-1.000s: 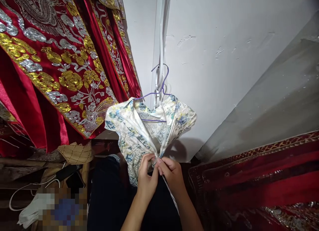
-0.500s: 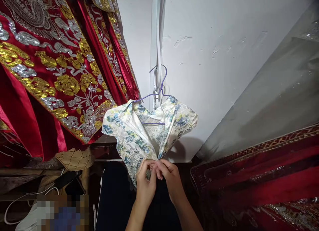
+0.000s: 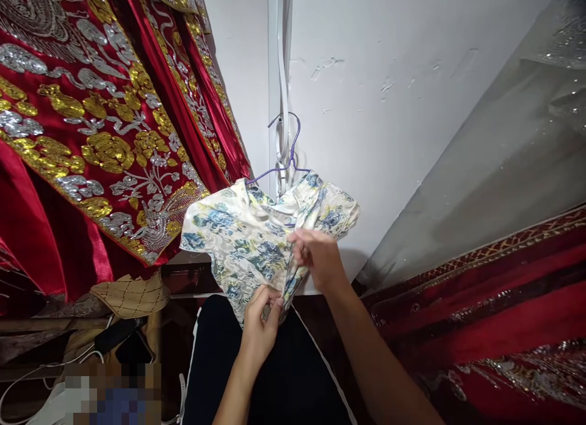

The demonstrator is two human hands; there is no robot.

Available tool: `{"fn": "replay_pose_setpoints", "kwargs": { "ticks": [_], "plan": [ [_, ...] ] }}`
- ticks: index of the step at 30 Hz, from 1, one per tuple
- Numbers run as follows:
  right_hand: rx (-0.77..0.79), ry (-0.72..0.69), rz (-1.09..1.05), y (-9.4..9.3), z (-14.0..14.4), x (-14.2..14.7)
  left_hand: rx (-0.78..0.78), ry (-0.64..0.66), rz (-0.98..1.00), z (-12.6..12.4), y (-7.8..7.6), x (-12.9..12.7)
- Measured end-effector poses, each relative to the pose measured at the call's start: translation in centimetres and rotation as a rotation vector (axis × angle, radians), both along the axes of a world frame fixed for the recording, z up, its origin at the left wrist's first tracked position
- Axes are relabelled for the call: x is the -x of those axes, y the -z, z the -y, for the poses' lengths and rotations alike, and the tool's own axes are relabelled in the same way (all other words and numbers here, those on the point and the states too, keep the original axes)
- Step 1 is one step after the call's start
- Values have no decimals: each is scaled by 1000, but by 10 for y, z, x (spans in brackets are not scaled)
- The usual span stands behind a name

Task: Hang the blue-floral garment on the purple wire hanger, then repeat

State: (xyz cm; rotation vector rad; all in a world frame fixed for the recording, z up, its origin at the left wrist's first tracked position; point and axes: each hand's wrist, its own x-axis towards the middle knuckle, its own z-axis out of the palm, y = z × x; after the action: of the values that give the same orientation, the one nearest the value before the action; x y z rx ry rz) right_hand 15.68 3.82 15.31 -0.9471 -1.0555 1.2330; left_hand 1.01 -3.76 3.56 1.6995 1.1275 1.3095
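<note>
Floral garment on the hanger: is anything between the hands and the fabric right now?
Nothing visible does. The left hand already pinches the lower edge of the floral garment, and the right hand holds its front opening higher up. The garment hangs from the purple hanger against the white wall, with the red embroidered robe off to the left.

bare white wall (image 3: 389, 138) open right of floral garment (image 3: 238, 236), red embroidered robes (image 3: 101, 138) crowding left

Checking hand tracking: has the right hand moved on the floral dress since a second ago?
Yes. The right hand has climbed the floral dress toward the purple hanger, while the left hand stays pinching the lower fabric.
</note>
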Motion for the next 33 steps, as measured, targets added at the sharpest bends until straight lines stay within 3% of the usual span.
{"fn": "replay_pose_setpoints", "kwargs": {
  "ticks": [3, 5, 10, 13, 18, 21, 23, 28, 33],
  "plan": [
    [-80, 16, -96, -38, -25, 0, 10, 104, -138, 8, -5, 1],
    [-132, 39, -130, -54, -33, 1, 28, 145, -229, 12, -9, 5],
    [-229, -1, 62, -56, -14, 6, 37, 147, -320, 2, -25, 19],
    [-228, 6, 168, -51, 3, 9, -76, 114, -248, -15, -57, 23],
    [-224, 38, 247, -59, 16, 7, -466, -126, -130, -54, -134, 20],
    [-273, 52, 273, -61, 14, 3, -626, -115, -210, -75, -170, 16],
    [-291, 83, 281, -57, 10, 2, -677, -99, -292, -84, -183, 12],
    [-259, 112, 251, -39, -1, 10, -748, -222, -427, -85, -183, 6],
    [-252, 110, 162, -30, -11, 21, -702, -279, -320, -83, -172, 0]
  ]
}}
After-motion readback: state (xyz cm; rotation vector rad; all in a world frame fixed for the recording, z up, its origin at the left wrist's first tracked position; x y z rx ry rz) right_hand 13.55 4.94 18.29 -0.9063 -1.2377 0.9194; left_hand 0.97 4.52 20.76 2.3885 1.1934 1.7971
